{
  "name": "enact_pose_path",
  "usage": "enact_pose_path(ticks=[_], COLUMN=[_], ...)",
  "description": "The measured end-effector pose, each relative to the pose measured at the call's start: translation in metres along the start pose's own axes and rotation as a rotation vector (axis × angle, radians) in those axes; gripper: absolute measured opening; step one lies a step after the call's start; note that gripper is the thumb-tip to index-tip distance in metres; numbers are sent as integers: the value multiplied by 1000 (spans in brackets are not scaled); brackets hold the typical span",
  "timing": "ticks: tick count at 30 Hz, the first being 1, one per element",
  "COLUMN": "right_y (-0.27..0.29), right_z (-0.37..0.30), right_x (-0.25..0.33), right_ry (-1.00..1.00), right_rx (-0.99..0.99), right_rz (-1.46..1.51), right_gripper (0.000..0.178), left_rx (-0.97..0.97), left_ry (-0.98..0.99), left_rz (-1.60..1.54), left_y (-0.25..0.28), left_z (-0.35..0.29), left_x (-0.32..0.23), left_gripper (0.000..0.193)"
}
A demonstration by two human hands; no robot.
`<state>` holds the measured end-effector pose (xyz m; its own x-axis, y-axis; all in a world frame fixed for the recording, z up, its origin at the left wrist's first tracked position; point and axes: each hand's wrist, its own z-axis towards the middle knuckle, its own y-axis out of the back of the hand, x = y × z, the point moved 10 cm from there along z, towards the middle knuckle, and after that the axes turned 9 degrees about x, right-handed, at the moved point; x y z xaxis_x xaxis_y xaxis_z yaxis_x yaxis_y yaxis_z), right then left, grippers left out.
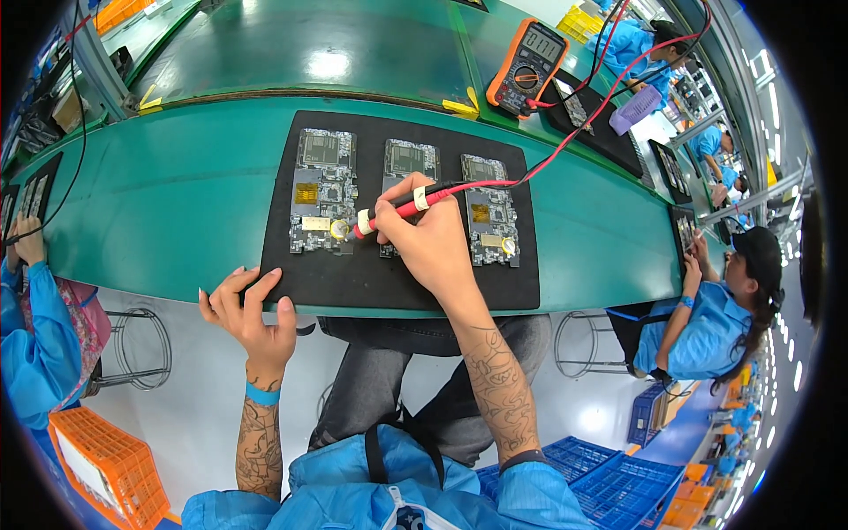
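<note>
Head view: R hand [428,234] fingers are clamped on the taped test probes [406,209]. Left PCB [329,190], apparently the unit under check, lies flat on the blk mat [380,288], just left of those fingers; probe ends are at its near right part, beside a round yellow-rimmed part [340,230]. Contact w/ board: can't tell. L hand [252,314] fingers are spread, holding nothing, at the mat's near left corner; touch not confirmed.

Step in hand, by judgement: probing left PCB. Next move calls for a steady R wrist and exact tip placement, w/o slipping onto adj. components.

Obstructions: R hand hides part of mid PCB [412,159], below its fingers. Red lead [565,147] runs off to their right, over right PCB [491,194]; drag risk, in my view.

Other items: orange-cased DMM [530,71], display lit, beyond and right of R fingers; 2nd blk mat [609,146] and purple bin [634,110] farther right. Green table [177,177] extends both sides of the fingers. Co-workers seated well apart, L [49,331] and R [715,318].
</note>
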<state>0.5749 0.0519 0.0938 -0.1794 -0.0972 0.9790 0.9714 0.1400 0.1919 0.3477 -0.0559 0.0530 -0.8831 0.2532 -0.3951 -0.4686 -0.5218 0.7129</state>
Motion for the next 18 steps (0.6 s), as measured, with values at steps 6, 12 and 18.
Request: enact_pose_path(ticks=[6,12,18], right_y=[1,2,2], right_z=[1,0,-1], right_x=[-2,-2,-1], right_ry=[28,28,48], right_rx=[-13,-18,-26], right_rz=[-12,-3,-27], right_gripper=[15,16,16], left_rx=[-2,-4,-29], left_ry=[-5,-4,10], left_rz=[2,0,-21], left_y=[0,0,2], left_z=[0,0,0], left_x=[-1,-2,0], left_gripper=[31,30,28])
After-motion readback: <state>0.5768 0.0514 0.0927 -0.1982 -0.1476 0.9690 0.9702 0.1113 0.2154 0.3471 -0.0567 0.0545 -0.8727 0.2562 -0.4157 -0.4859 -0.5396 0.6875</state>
